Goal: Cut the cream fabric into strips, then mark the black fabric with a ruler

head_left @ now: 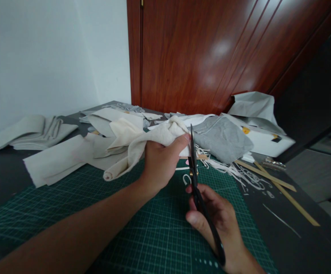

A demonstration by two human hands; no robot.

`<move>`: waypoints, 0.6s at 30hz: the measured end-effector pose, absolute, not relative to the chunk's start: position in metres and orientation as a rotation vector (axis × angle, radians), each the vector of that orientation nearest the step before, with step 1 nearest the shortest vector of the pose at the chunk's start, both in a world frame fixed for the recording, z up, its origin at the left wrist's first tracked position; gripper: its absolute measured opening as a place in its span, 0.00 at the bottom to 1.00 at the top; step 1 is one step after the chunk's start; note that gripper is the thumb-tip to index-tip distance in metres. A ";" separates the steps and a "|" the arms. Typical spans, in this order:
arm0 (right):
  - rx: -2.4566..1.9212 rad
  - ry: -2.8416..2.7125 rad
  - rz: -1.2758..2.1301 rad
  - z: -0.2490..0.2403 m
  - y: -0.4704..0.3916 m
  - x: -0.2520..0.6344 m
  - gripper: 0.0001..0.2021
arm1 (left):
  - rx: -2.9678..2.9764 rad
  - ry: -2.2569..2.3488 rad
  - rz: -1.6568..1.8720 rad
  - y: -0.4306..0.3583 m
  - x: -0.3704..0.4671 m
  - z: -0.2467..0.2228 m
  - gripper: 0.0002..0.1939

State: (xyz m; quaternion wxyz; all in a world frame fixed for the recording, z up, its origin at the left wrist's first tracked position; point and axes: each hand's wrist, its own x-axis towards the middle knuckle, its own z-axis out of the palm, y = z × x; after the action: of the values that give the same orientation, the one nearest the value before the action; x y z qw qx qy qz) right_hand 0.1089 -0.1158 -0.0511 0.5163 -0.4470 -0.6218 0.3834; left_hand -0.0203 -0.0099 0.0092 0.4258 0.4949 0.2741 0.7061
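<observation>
Cream fabric (138,146), partly rolled at its lower left end, is gripped by my left hand (163,161), with the thumb pressed on top near the cloth's right edge. My right hand (218,217) is closed around the handles of black scissors (194,167). The scissors point up and away, their blades beside my left thumb tip at the fabric's right edge. Whether the blades touch the cloth I cannot tell. Both hands are above a green cutting mat (159,232).
Folded cloths (37,131) lie at the left, with pale fabric pieces (59,158) nearer. Grey fabric (224,139), white cord scraps (228,167) and wooden rulers (285,194) lie at the right. A white box (268,142) stands behind them, before a wooden door (196,53).
</observation>
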 end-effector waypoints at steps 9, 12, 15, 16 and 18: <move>-1.093 -1.516 0.917 -0.053 -0.117 0.109 0.18 | 1.184 0.578 1.727 -0.007 -0.024 0.012 0.13; -1.099 -1.520 0.908 -0.052 -0.117 0.109 0.18 | 1.220 0.647 1.762 -0.007 -0.025 0.014 0.11; -1.098 -1.534 0.904 -0.051 -0.116 0.110 0.17 | 1.240 0.682 1.779 -0.006 -0.025 0.014 0.09; -1.098 -1.537 0.904 -0.051 -0.116 0.110 0.17 | 1.244 0.681 1.782 -0.006 -0.025 0.014 0.08; -1.104 -1.546 0.903 -0.050 -0.116 0.110 0.16 | 1.244 0.662 1.785 -0.005 -0.026 0.013 0.06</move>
State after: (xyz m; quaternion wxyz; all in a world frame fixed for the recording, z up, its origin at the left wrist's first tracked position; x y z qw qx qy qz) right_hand 0.1101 -0.1162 -0.0504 0.4961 -0.4559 -0.6380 0.3729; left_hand -0.0257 -0.0050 0.0126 0.4204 0.4963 0.2642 0.7121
